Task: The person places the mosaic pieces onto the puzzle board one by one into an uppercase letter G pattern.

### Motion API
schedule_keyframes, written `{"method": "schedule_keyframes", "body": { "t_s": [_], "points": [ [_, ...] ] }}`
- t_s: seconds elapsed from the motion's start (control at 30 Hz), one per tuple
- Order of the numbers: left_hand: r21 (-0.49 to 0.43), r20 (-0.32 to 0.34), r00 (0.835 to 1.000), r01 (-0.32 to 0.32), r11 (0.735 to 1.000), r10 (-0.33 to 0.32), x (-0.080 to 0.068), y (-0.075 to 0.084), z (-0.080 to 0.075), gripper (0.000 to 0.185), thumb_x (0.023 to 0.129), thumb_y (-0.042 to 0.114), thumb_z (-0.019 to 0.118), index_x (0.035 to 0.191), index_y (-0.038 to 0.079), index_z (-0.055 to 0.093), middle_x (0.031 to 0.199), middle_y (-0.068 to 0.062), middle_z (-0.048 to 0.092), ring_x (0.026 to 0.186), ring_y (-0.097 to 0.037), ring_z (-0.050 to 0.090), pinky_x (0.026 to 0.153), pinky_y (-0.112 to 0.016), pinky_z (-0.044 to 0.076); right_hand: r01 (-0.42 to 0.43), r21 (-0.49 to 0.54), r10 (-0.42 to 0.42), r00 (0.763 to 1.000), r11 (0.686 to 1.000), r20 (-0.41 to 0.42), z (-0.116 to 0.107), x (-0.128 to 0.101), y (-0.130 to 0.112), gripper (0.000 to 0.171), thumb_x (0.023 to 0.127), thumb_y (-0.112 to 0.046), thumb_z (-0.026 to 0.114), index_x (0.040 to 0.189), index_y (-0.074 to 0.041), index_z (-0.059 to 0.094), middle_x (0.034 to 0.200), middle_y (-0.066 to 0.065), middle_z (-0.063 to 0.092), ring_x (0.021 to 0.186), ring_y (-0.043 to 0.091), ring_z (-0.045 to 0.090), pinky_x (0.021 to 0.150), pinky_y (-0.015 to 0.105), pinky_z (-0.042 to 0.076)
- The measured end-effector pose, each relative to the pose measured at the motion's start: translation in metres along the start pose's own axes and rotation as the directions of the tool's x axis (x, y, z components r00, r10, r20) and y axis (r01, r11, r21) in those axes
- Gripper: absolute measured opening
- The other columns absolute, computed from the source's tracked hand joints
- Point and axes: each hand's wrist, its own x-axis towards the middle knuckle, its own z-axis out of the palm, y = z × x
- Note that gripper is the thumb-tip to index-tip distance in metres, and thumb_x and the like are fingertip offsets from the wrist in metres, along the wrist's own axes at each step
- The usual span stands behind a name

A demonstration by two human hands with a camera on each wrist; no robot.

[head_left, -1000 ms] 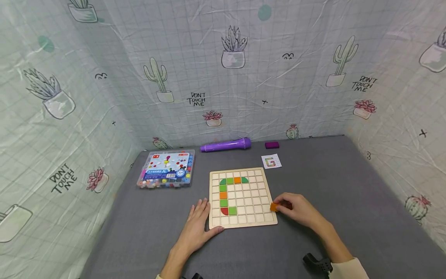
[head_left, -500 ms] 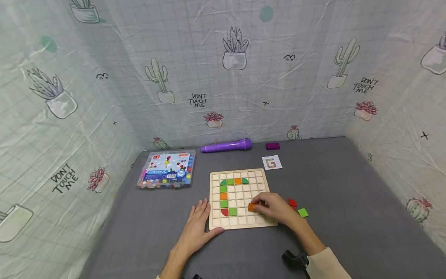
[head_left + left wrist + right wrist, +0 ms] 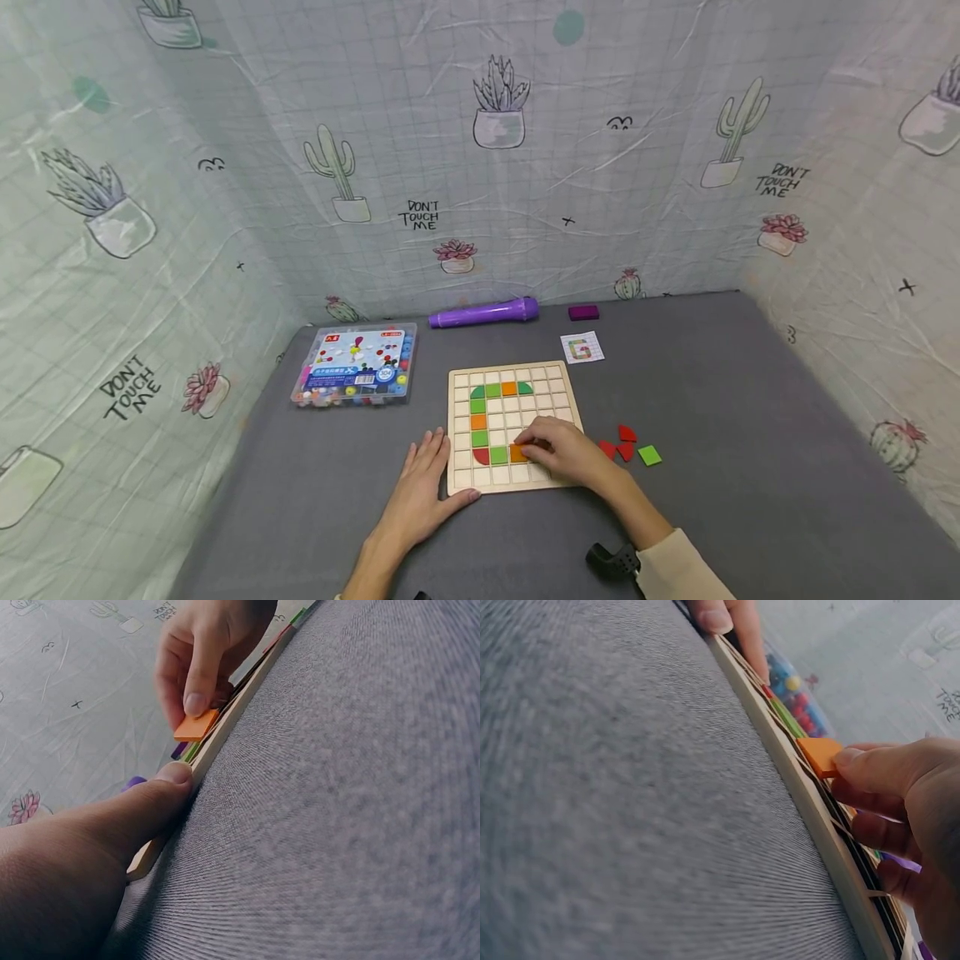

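Two hands at wooden grid board (image 3: 513,427) near table's front edge: right hand (image 3: 564,450) pinched orange tile (image 3: 518,453) over bottom row; left hand (image 3: 423,487), fingers flat, steadied board's left edge.

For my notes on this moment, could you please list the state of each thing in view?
Orange tile: tilted, pinched over the board.
Right hand: pinching the tile.
Left hand: flat, thumb against the board's edge.
Wooden board: partly filled.
Plastic box: lid closed.
Loose tiles: lying on the table.

Grey cloth table (image 3: 750,433) w/ cactus-print sheet walls (image 3: 600,167) on 3 sides.
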Motion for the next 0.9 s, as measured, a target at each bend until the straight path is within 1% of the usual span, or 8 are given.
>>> {"method": "schedule_keyframes", "body": {
  "t_s": [0.1, 0.2, 0.3, 0.43, 0.57, 0.7, 0.9],
  "points": [
    [-0.005, 0.003, 1.0, 0.002, 1.0, -0.002, 0.0, -0.001, -0.001, 0.098, 0.086, 0.07, 0.061, 0.153, 0.002, 0.039, 0.164, -0.016, 0.031, 0.155, -0.035, 0.023, 0.128, -0.054, 0.017, 0.022, -0.007, -0.022, 1.0, 1.0, -0.005, 0.002, 0.002, -0.001, 0.011, 0.092, -0.016, 0.073, 0.102, -0.016, 0.077, 0.096, -0.005, 0.071, 0.082, 0.003, 0.059, 0.072, 0.021, 0.054],
    [-0.007, 0.01, 1.0, 0.008, 1.0, -0.008, -0.001, -0.001, -0.001, 0.099, 0.086, 0.071, 0.061, 0.154, 0.003, 0.038, 0.164, -0.015, 0.03, 0.155, -0.034, 0.021, 0.128, -0.053, 0.015, 0.036, -0.01, -0.036, 0.999, 0.999, -0.013, 0.003, 0.002, -0.001, 0.013, 0.091, -0.014, 0.074, 0.103, -0.014, 0.078, 0.095, -0.005, 0.068, 0.078, 0.002, 0.055, 0.067, 0.018, 0.051],
    [-0.004, -0.003, 1.0, 0.001, 1.0, -0.001, -0.001, -0.001, -0.001, 0.098, 0.086, 0.07, 0.062, 0.153, 0.002, 0.04, 0.163, -0.016, 0.031, 0.155, -0.035, 0.023, 0.128, -0.054, 0.017, 0.051, -0.029, -0.051, 0.999, 0.998, -0.014, 0.005, 0.002, -0.001, 0.016, 0.09, -0.013, 0.075, 0.105, -0.012, 0.08, 0.093, -0.003, 0.064, 0.073, 0.0, 0.051, 0.062, 0.015, 0.046],
    [0.006, -0.019, 1.0, -0.006, 1.0, 0.006, -0.001, -0.002, 0.0, 0.098, 0.085, 0.069, 0.063, 0.152, 0.002, 0.041, 0.162, -0.017, 0.033, 0.154, -0.036, 0.025, 0.127, -0.055, 0.019, 0.061, -0.058, -0.062, 0.998, 0.996, -0.011, 0.006, 0.002, -0.002, 0.018, 0.089, -0.014, 0.076, 0.106, -0.011, 0.081, 0.093, -0.003, 0.062, 0.073, 0.001, 0.049, 0.061, 0.013, 0.043],
    [0.008, -0.012, 1.0, -0.003, 1.0, 0.003, -0.001, -0.001, 0.0, 0.097, 0.086, 0.069, 0.063, 0.153, 0.002, 0.04, 0.163, -0.016, 0.033, 0.154, -0.036, 0.025, 0.127, -0.055, 0.018, 0.058, -0.052, -0.059, 0.998, 0.997, -0.005, 0.005, 0.001, -0.003, 0.017, 0.089, -0.014, 0.076, 0.105, -0.011, 0.08, 0.093, -0.003, 0.064, 0.075, 0.002, 0.051, 0.062, 0.013, 0.045],
    [0.003, 0.012, 1.0, 0.011, 1.0, -0.011, 0.0, -0.001, -0.001, 0.098, 0.086, 0.07, 0.062, 0.154, 0.003, 0.039, 0.164, -0.015, 0.031, 0.155, -0.034, 0.022, 0.128, -0.054, 0.016, 0.051, -0.044, -0.051, 0.999, 0.998, 0.004, 0.002, 0.001, -0.004, 0.015, 0.09, -0.014, 0.075, 0.105, -0.012, 0.079, 0.093, -0.004, 0.065, 0.076, 0.002, 0.053, 0.064, 0.015, 0.047],
    [0.007, 0.031, 0.999, 0.016, 1.0, -0.016, 0.0, 0.0, -0.002, 0.099, 0.086, 0.072, 0.06, 0.155, 0.003, 0.038, 0.164, -0.014, 0.03, 0.155, -0.033, 0.022, 0.129, -0.053, 0.016, 0.016, -0.052, -0.016, 1.0, 0.999, -0.005, -0.004, -0.001, -0.006, 0.014, 0.089, -0.015, 0.076, 0.103, -0.013, 0.078, 0.094, -0.004, 0.067, 0.077, 0.006, 0.057, 0.068, 0.018, 0.051]
  ]
}}
